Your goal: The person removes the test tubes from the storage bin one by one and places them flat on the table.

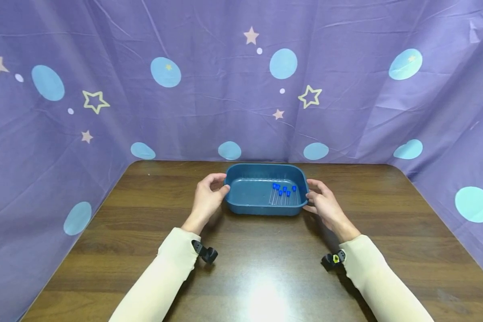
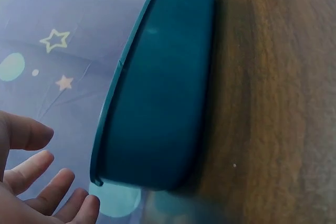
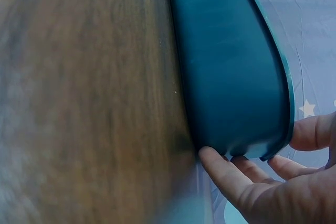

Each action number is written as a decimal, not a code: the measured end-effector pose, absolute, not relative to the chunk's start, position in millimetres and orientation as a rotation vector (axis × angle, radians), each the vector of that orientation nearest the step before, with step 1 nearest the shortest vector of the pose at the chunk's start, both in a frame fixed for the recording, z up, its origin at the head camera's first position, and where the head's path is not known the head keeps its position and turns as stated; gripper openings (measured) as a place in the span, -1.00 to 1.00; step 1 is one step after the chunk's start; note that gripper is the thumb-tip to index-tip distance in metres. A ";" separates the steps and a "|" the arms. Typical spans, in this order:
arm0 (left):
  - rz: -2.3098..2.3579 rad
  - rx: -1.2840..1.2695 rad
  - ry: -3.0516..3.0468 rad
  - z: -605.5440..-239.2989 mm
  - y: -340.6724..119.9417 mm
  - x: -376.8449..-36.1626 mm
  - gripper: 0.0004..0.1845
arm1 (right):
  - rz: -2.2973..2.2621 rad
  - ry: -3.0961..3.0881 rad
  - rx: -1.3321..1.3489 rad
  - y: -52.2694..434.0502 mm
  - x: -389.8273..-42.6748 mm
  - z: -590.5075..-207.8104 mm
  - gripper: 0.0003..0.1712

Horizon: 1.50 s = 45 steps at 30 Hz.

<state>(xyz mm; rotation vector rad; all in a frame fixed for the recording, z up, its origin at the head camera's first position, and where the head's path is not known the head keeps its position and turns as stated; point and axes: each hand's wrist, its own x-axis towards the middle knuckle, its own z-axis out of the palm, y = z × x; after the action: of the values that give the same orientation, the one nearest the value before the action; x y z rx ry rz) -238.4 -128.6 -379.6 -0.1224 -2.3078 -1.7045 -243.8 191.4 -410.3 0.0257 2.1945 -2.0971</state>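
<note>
- Gripping the right end of the tray [image 1: 247, 192], my right hand [image 1: 325, 203] is resting its thumb at the rim and its fingers against the wall below.
- My left hand [image 1: 210, 197] is waiting just beside the left end, fingers spread, a slight gap showing in the wrist view.
- The tray is lying between both hands, toward the far side of the table [image 1: 257, 250], its long axis running left to right; the right hand is being the nearer, touching.
- Inside, toward the right, I am counting six blue-topped tubes [image 1: 285, 189], tops pointing far.
- Beyond, one purple curtain [image 1: 233, 116] is hanging; I am counting one tray, one table.
</note>
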 end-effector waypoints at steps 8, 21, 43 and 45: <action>-1.500 -0.213 -2.401 -370.6 -115.9 -239.9 -0.71 | -2.096 2.188 0.009 191.9 -243.2 -410.5 -0.39; -1.328 -0.349 -2.537 -365.5 -92.9 -247.8 -0.70 | -2.088 2.200 0.018 191.6 -243.8 -409.7 -0.40; -1.167 -0.369 -2.770 -365.9 -59.3 -266.4 -0.70 | -2.089 2.212 0.012 191.0 -242.5 -409.5 -0.39; -1.150 -0.372 -2.799 -366.0 -56.3 -268.4 -0.69 | -2.086 2.215 0.016 191.3 -242.4 -409.0 -0.40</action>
<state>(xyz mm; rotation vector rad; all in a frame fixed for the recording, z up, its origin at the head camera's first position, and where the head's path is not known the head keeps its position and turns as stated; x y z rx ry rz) -268.4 -56.3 -366.0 -0.3715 -2.7990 -1.1496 -242.4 191.3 -409.0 0.0157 2.2152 -2.0855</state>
